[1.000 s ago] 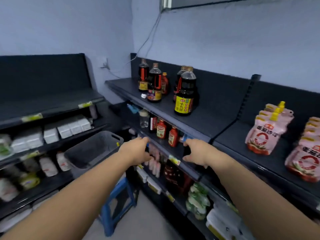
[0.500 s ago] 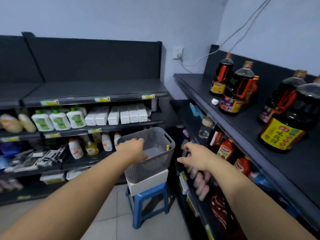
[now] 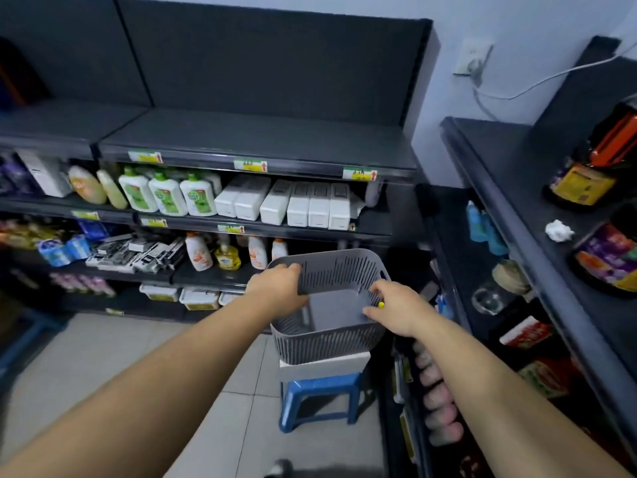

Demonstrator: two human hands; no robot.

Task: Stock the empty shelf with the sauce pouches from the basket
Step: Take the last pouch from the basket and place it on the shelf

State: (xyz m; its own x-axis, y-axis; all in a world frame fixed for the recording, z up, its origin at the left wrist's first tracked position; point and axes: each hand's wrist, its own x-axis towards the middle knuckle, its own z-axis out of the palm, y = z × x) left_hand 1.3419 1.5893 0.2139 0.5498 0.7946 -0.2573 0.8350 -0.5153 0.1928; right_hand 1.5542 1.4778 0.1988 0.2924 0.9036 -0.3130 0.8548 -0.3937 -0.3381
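A grey slotted basket (image 3: pixel 331 341) sits on a white box (image 3: pixel 324 367) atop a blue stool (image 3: pixel 319 391), in the corner between two shelf units. My left hand (image 3: pixel 275 288) grips its left rim, fingers hooked over the edge. My right hand (image 3: pixel 396 308) holds the right rim, with a small yellow bit (image 3: pixel 381 304) showing beside its thumb. The part of the basket's floor that I can see is bare. No sauce pouches are in view. A bare dark top shelf (image 3: pixel 258 139) runs above the basket on the left unit.
The left unit's lower shelves hold green-capped bottles (image 3: pixel 167 196), white boxes (image 3: pixel 300 205) and soap bottles. On the right unit's top shelf stand dark sauce bottles (image 3: pixel 586 174) and a crumpled paper (image 3: pixel 559 231). Tiled floor (image 3: pixel 120 357) lies to the stool's left.
My view has swung left from the right-hand shelf with the pouches to the basket. Both hands have reached down and closed on the basket's rim.
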